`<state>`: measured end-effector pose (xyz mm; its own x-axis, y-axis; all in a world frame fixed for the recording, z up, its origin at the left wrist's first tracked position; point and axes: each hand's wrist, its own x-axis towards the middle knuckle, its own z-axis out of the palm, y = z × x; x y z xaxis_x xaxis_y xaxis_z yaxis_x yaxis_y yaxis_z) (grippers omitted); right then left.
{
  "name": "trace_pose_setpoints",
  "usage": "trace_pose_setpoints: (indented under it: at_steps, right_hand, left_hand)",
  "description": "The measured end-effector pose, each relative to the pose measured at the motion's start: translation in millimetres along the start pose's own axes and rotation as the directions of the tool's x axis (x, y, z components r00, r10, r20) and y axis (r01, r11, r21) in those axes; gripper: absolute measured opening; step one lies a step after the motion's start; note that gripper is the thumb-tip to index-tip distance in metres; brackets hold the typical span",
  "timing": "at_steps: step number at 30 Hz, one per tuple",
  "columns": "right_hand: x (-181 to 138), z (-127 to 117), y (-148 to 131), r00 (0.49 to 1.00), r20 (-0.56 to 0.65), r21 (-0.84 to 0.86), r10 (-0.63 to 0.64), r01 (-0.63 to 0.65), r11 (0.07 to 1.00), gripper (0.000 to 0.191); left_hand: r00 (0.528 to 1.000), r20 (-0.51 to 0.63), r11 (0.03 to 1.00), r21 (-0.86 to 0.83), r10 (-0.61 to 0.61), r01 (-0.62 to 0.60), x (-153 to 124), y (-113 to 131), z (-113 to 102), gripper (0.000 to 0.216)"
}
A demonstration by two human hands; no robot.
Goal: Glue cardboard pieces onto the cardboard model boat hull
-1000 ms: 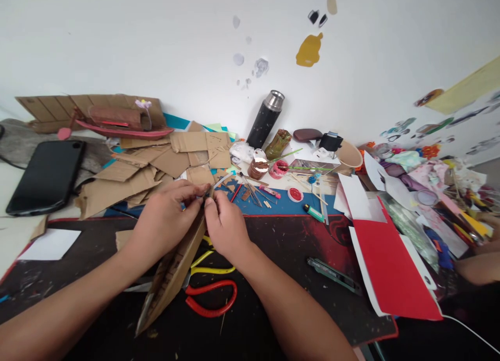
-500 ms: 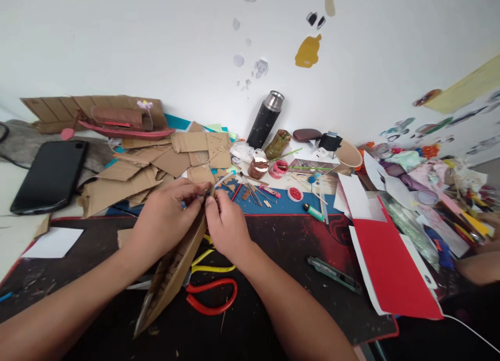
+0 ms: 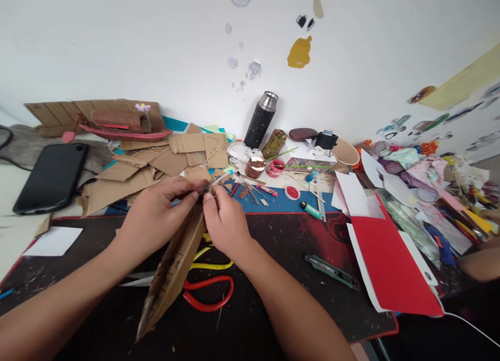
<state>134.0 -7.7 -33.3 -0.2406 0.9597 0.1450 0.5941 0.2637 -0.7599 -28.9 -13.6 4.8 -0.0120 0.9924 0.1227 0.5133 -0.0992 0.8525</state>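
Both hands meet at the far end of a long, narrow cardboard boat hull (image 3: 177, 275), whose near tip slants down toward me. My left hand (image 3: 160, 212) pinches the far tip between thumb and fingers. On the hull's right side, my right hand (image 3: 226, 220) is closed around the same end with its thumb on top. The exact contact at the tip is partly covered by the fingers. Under the hull lie red-handled scissors (image 3: 209, 307) and a tool with yellow handles (image 3: 213, 266); the hull covers part of both.
Cardboard scraps (image 3: 128, 176) and a finished-looking red model boat (image 3: 125, 132) sit at the back left, near a black phone (image 3: 50, 178). A black flask (image 3: 261, 121), paint jars (image 3: 255, 165) and sticks stand behind. To the right are a utility knife (image 3: 332, 271) and red sheet (image 3: 398, 267).
The view has shifted slightly. The hull is turned a little, showing more of its right side, and more of the scissor blades shows on the left. Both hands keep their hold.
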Motion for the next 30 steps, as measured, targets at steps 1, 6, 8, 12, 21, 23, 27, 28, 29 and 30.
trace_pose_setpoints:
  at_steps: [1, 6, 8, 12, 21, 23, 27, 28, 29, 30]
  right_hand:
    - [0.0, -0.7, 0.0, 1.000, -0.004, 0.000, 0.001, -0.001, 1.000, 0.020]
    - [0.6, -3.4, -0.1, 1.000, -0.022, 0.038, 0.001, 0.000, 0.999, 0.021]
    - [0.9, -4.3, -0.5, 1.000, -0.021, 0.069, 0.004, -0.002, 0.998, 0.021]
    - [0.8, -5.3, -1.4, 1.000, -0.023, 0.108, 0.007, -0.005, 0.994, 0.023]
    - [0.4, -2.6, 0.8, 0.998, -0.057, 0.133, -0.010, 0.018, 0.991, 0.021]
    - [0.6, -2.4, 1.0, 0.998, -0.059, 0.137, -0.013, 0.021, 0.990, 0.021]
    - [0.8, -1.8, 1.1, 0.998, -0.067, 0.137, -0.016, 0.025, 0.990, 0.022]
    - [0.8, -1.8, 1.1, 0.998, -0.067, 0.134, -0.016, 0.025, 0.991, 0.022]
    - [0.8, -1.8, 1.1, 0.998, -0.066, 0.131, -0.016, 0.025, 0.991, 0.022]
    - [0.7, -1.8, 1.0, 0.998, -0.065, 0.128, -0.017, 0.025, 0.991, 0.022]
  left_hand:
    - [1.000, 0.012, 1.000, -0.016, -0.009, 0.010, 0.1, 0.6, -0.8, 0.038]
    - [0.996, 0.044, 0.993, -0.088, -0.071, 0.075, 1.8, -2.8, -2.8, 0.042]
    - [0.995, 0.040, 0.990, -0.108, -0.089, 0.093, 2.4, -5.3, -2.9, 0.042]
    - [0.993, 0.057, 0.983, -0.143, -0.105, 0.112, 2.9, -6.7, -3.8, 0.046]
    - [0.994, 0.061, 0.986, -0.134, -0.095, 0.103, 1.1, -3.8, -6.2, 0.047]
    - [0.994, 0.062, 0.988, -0.123, -0.088, 0.095, 0.9, -3.1, -6.5, 0.047]
    - [0.995, 0.061, 0.989, -0.124, -0.078, 0.085, 1.1, -2.6, -6.6, 0.044]
    - [0.995, 0.060, 0.988, -0.124, -0.080, 0.087, 1.2, -2.8, -6.5, 0.044]
    - [0.995, 0.061, 0.988, -0.124, -0.082, 0.089, 1.3, -3.1, -6.3, 0.043]
    - [0.995, 0.060, 0.988, -0.126, -0.084, 0.091, 1.3, -3.7, -6.1, 0.044]
